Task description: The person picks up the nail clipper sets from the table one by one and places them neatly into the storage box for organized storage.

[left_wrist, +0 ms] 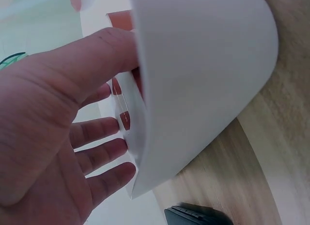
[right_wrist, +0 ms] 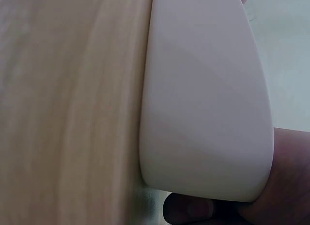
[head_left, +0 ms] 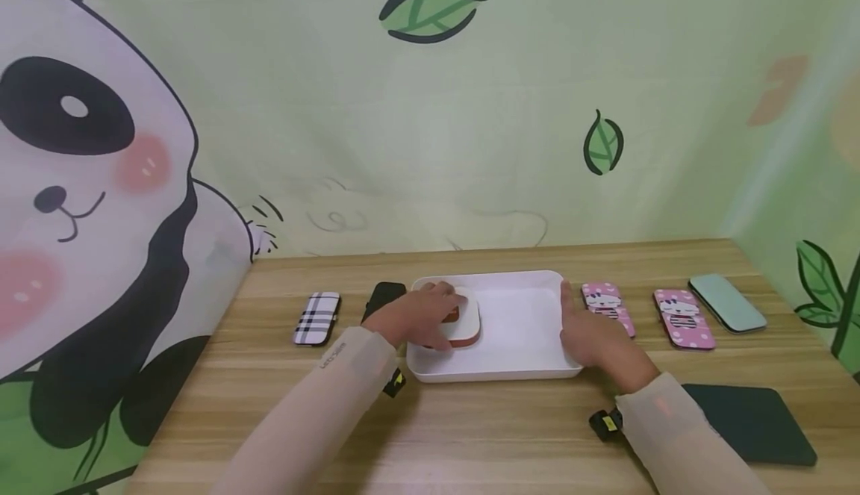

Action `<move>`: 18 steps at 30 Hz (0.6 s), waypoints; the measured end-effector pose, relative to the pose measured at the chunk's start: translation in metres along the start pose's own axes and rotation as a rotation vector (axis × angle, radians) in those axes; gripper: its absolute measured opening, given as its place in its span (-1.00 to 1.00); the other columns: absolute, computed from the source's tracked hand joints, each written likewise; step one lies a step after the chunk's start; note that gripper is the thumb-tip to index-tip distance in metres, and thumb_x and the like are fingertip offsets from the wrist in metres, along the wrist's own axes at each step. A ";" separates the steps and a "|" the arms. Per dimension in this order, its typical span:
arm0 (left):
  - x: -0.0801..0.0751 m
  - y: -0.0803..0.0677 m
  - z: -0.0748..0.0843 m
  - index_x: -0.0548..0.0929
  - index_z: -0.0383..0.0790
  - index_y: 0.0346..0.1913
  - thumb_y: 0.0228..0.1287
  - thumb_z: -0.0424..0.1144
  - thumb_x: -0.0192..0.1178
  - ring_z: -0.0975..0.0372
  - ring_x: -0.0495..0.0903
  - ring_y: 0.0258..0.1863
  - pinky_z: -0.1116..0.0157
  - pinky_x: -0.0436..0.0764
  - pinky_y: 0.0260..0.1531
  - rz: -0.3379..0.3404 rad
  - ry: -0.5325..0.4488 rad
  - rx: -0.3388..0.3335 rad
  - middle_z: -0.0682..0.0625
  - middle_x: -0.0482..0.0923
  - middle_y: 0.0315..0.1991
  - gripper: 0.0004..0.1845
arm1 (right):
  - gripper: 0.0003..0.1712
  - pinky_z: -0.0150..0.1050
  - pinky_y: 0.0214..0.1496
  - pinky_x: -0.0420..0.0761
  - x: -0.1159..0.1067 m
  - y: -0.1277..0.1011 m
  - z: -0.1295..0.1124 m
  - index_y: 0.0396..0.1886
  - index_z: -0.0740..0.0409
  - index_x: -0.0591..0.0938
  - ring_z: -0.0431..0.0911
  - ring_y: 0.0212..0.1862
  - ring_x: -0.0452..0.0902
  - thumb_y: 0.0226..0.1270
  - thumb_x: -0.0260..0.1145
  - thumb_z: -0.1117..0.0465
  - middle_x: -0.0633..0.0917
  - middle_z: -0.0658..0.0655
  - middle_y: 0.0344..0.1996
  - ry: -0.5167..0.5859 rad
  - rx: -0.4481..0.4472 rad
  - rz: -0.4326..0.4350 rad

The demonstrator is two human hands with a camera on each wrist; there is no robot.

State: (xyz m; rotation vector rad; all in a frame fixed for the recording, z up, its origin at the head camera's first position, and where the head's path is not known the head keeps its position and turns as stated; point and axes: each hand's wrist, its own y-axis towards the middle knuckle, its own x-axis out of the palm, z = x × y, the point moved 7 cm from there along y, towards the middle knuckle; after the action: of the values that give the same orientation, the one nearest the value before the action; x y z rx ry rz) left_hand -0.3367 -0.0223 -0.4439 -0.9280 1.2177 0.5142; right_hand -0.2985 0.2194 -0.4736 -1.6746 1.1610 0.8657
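Observation:
A white shallow tray (head_left: 517,323) lies on the table. At its left end sits a rounded-square box (head_left: 469,325) with a white top and red-brown edge. My left hand (head_left: 426,314) holds this box, fingers over the far side and thumb near; in the left wrist view, the tray wall (left_wrist: 203,80) hides part of the thumb and the box. My right hand (head_left: 594,334) grips the tray's right side, index finger along the rim. The right wrist view shows the tray's outer wall (right_wrist: 208,99), with a curled fingertip (right_wrist: 198,209) beneath its corner.
Left of the tray lie a plaid case (head_left: 318,319) and a black case (head_left: 386,297). To the right are two pink cartoon cases (head_left: 605,304), (head_left: 685,319), a pale green case (head_left: 728,302) and a dark flat pad (head_left: 759,424). A printed cloth (head_left: 470,144) hangs behind the table.

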 end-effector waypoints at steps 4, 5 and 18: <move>0.003 0.001 -0.001 0.29 0.09 0.51 0.17 0.12 0.40 0.06 0.23 0.44 0.05 0.43 0.30 0.012 0.012 0.018 -0.04 0.19 0.51 -0.14 | -0.10 -0.22 -0.58 0.37 0.001 -0.001 0.000 0.58 0.29 -0.41 -0.09 -0.64 0.33 0.55 -0.09 0.17 0.48 0.11 -0.61 0.005 0.005 -0.001; 0.004 0.001 -0.002 0.29 0.09 0.51 0.18 0.12 0.39 0.05 0.23 0.45 0.05 0.43 0.30 0.016 0.016 0.022 -0.04 0.19 0.51 -0.14 | -0.10 -0.21 -0.58 0.37 0.001 -0.001 0.000 0.58 0.29 -0.41 -0.08 -0.64 0.33 0.54 -0.09 0.18 0.48 0.11 -0.61 0.008 0.004 0.001; 0.001 -0.003 -0.004 0.25 0.01 0.54 0.26 0.04 0.34 0.02 0.14 0.51 0.02 0.31 0.39 0.044 -0.037 0.019 -0.05 0.14 0.54 -0.17 | -0.09 -0.21 -0.55 0.40 0.000 -0.001 0.000 0.57 0.33 -0.40 -0.08 -0.61 0.40 0.54 -0.06 0.18 0.51 0.10 -0.59 -0.010 -0.017 0.005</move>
State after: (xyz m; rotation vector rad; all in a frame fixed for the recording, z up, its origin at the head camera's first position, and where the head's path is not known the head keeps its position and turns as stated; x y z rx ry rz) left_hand -0.3360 -0.0276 -0.4441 -0.8732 1.2094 0.5516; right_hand -0.2977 0.2193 -0.4736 -1.6800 1.1543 0.8886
